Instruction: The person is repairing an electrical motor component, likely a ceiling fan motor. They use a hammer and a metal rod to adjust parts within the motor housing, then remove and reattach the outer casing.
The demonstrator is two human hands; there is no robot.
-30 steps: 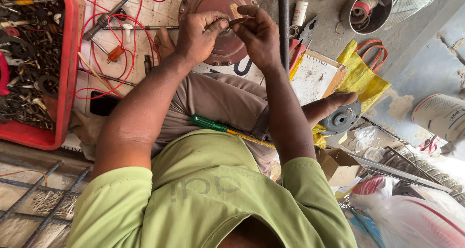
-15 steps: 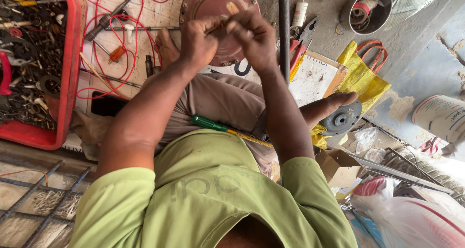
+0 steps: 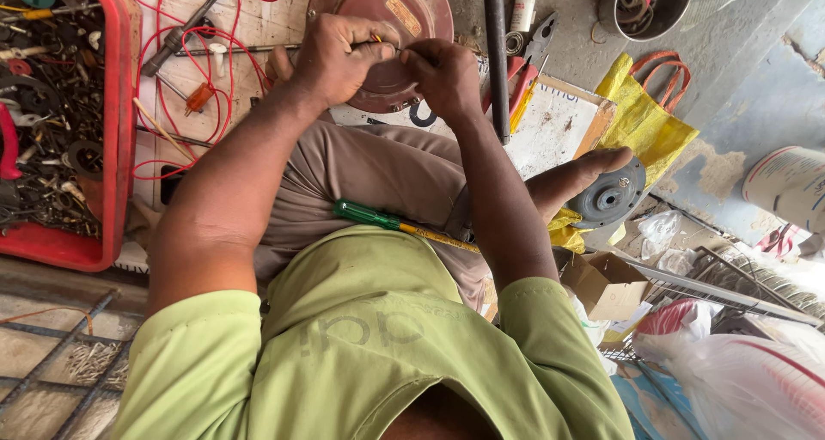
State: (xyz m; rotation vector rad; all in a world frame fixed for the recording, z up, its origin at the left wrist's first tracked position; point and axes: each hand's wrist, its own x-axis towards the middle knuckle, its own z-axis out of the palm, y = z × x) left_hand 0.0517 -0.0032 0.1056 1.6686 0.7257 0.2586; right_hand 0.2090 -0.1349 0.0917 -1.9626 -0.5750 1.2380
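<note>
Workshop floor of bare grey concrete [image 3: 748, 70], cluttered with tools and parts, seen from above over a seated person in a light green shirt [image 3: 369, 345] and brown trousers [image 3: 378, 169]

Left hand [image 3: 339, 58] and right hand [image 3: 443, 70] brought close together over a round, reddish-brown metal motor housing [image 3: 404, 10], fingers curled and pinching a thin wire [image 3: 378, 39] with an orange tip between them; exact grip of the right fingertips hard to tell. Both hands resting against the lower edge of the housing, which lies on the floor just past the knees

On the lap, a screwdriver [image 3: 387, 221] with a green handle and yellow shaft, lying across the trousers between the forearms. Just right of the right hand, a dark upright metal rod [image 3: 494, 53], and beside it red-handled pliers [image 3: 524, 79] on a white board [image 3: 559, 126]. Further right, a bare foot [image 3: 571, 178] touching a dark grey round flanged part [image 3: 608, 197], with a yellow bag [image 3: 640, 118] behind it

Left of the hands, loops of red wire [image 3: 150, 79] spread over a pale board, with a small orange component [image 3: 198, 96] and a dark-handled tool [image 3: 176, 36] among them. At the far left, a red plastic tray [image 3: 116, 139] full of nuts, washers and dark metal bits. Top right, a metal tin [image 3: 644, 6] holding rolls of tape. Lower right, a small open cardboard box [image 3: 606, 285], plastic bags [image 3: 739, 363] and a wire grille [image 3: 756, 285]
</note>
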